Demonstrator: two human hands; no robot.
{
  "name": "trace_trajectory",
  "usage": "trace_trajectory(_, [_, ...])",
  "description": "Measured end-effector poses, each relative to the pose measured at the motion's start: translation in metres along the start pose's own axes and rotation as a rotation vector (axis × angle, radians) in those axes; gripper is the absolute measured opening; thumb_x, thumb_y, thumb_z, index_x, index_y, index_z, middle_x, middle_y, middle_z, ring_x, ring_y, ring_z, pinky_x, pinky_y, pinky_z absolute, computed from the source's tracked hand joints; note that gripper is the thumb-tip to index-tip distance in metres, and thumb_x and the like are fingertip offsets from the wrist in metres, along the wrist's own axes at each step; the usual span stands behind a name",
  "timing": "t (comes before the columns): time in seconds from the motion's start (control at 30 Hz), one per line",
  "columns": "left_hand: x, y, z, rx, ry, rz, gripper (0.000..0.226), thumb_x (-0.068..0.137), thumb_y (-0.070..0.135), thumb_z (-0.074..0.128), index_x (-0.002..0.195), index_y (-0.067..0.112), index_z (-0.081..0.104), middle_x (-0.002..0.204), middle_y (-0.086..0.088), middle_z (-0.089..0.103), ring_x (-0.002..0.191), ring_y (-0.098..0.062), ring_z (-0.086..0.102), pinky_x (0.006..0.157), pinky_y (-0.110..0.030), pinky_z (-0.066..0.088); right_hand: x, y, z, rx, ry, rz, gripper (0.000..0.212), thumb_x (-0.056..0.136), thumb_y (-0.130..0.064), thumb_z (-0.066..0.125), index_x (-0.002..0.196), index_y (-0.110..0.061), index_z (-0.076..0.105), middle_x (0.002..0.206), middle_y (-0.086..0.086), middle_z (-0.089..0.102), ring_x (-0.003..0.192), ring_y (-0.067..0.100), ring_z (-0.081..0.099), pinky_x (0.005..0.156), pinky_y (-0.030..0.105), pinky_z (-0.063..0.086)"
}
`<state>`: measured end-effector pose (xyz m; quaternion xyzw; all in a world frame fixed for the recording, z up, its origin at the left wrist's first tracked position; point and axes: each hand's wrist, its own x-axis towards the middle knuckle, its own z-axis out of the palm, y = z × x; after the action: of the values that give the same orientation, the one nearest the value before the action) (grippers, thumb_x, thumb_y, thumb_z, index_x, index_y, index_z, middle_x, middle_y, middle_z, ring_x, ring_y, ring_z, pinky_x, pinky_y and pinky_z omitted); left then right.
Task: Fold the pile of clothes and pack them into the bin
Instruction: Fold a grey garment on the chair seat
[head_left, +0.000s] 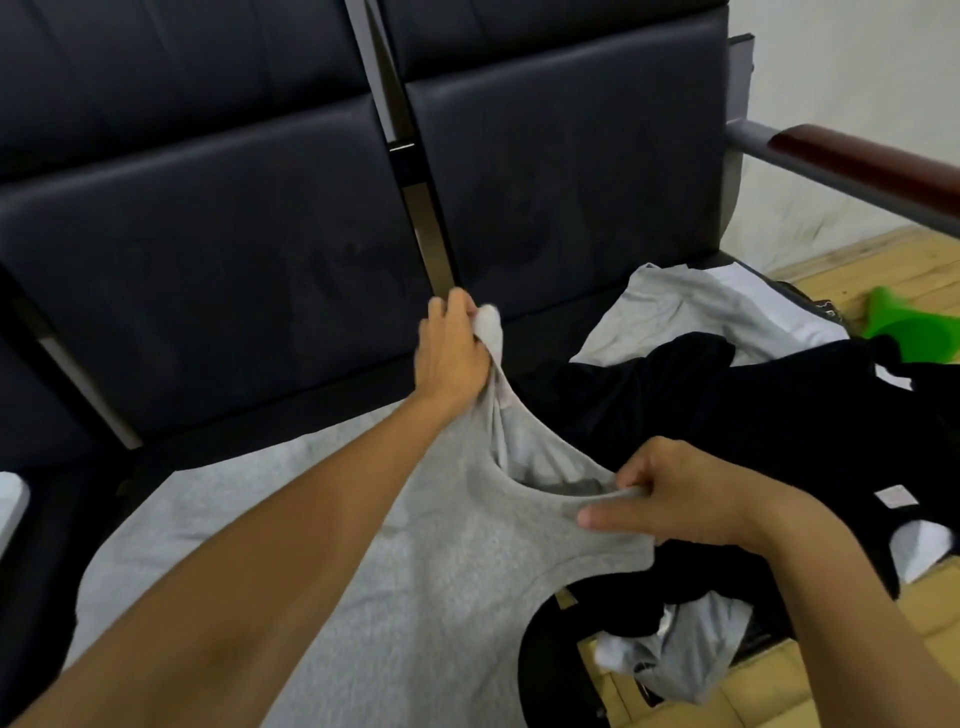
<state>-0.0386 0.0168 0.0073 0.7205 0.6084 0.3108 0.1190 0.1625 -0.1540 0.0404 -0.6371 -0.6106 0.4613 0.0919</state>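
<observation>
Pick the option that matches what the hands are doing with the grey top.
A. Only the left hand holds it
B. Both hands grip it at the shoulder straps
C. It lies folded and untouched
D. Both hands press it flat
B: the left hand grips one strap of the grey top and the right hand pinches the other.

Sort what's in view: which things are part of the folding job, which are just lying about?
Part of the job:
- grey tank top, gripped at its straps by left hand and right hand
- pile of clothes, black, grey and white, waiting to the right

Lying about:
- dark bench seats
- wooden armrest
- green object on the floor
</observation>
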Motion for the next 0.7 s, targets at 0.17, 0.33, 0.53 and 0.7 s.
trace_trajectory(0.17, [-0.006, 0.045, 0.016, -0.39, -0.55, -0.363, 0.032, 0.098, 0.049, 0.047, 0.122, 0.028, 0.046, 0.094, -0.002, 0.058, 0.091, -0.023, 0.062, 0.084, -0.04, 0.057, 0.003, 0.0, -0.001, -0.187, 0.05, 0.06, 0.037, 0.073, -0.057, 0.078, 0.075, -0.025, 0.059, 0.077, -0.007, 0.063, 0.067, 0.006, 0.064, 0.057, 0.021, 0.048])
trace_trajectory(0.33, [-0.009, 0.037, 0.032, -0.269, -0.864, -0.281, 0.064, 0.097, 0.016, 0.06, 0.15, 0.03, 0.028, 0.138, -0.01, 0.045, 0.106, -0.018, 0.054, 0.084, -0.032, 0.054, -0.003, 0.014, -0.014, -0.231, 0.179, 0.122, 0.041, 0.071, -0.054, 0.081, 0.072, -0.02, 0.057, 0.073, -0.005, 0.059, 0.065, 0.007, 0.059, 0.053, 0.018, 0.041])
trace_trajectory(0.53, [-0.006, 0.034, 0.042, -0.134, -0.843, -0.121, 0.029, 0.092, 0.02, 0.068, 0.116, 0.004, 0.064, 0.092, -0.01, 0.065, 0.073, -0.014, 0.058, 0.072, -0.025, 0.049, -0.012, 0.012, -0.021, 0.279, 0.195, -0.15, 0.031, 0.072, -0.049, 0.081, 0.068, -0.019, 0.074, 0.083, 0.004, 0.074, 0.075, 0.016, 0.07, 0.068, 0.031, 0.057])
trace_trajectory(0.7, [-0.008, 0.041, 0.052, -0.15, -0.817, -0.047, 0.018, 0.095, 0.017, 0.059, 0.078, 0.014, 0.053, 0.076, -0.004, 0.047, 0.066, -0.013, 0.041, 0.06, -0.024, 0.039, -0.006, 0.025, -0.024, 0.044, 0.366, 0.06, 0.042, 0.077, -0.042, 0.079, 0.063, -0.007, 0.061, 0.065, 0.006, 0.061, 0.061, 0.014, 0.061, 0.052, 0.021, 0.045])
